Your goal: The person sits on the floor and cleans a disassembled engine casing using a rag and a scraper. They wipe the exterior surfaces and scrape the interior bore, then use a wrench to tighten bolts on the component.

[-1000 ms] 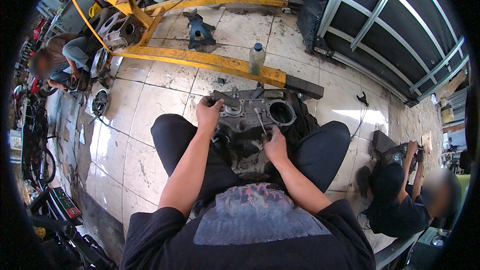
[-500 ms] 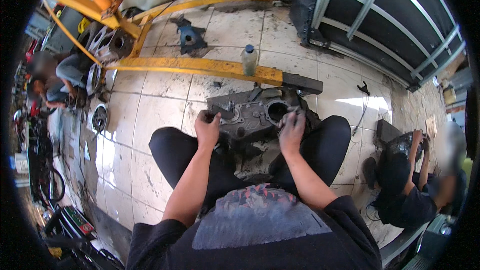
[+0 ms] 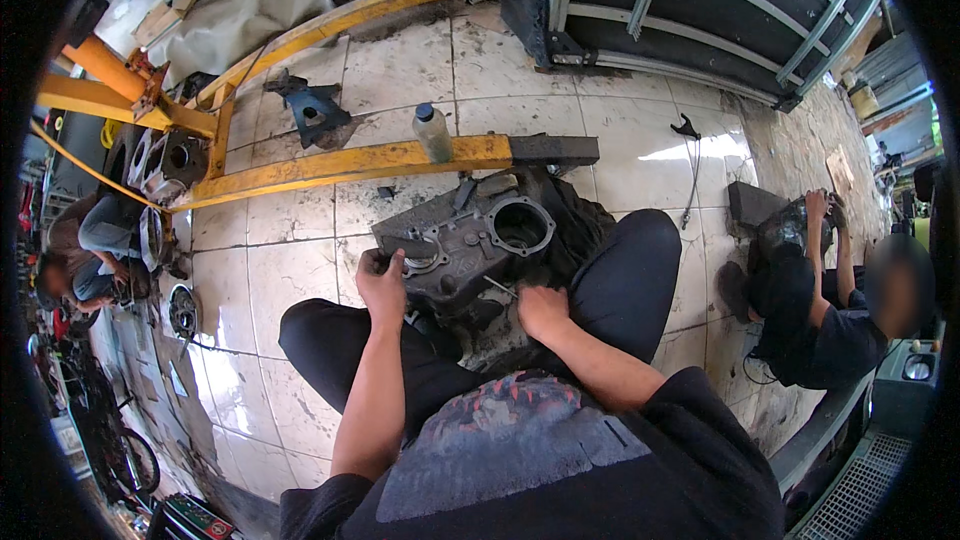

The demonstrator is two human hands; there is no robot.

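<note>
The metal housing, a rough, grease-darkened casting with a flanged circular bore, lies between our knees. With our left hand we grip a dark, matte, elongated piece between thumb and fingers, over the housing's left side. Our right-hand fingers are curled around a slim, straight metal rod angled toward the casting. Beyond, we note a scuffed yellow beam and a translucent, blue-capped cylindrical bottle.

left fingers pinched | right fingers curled | right forearm angled inward
</note>
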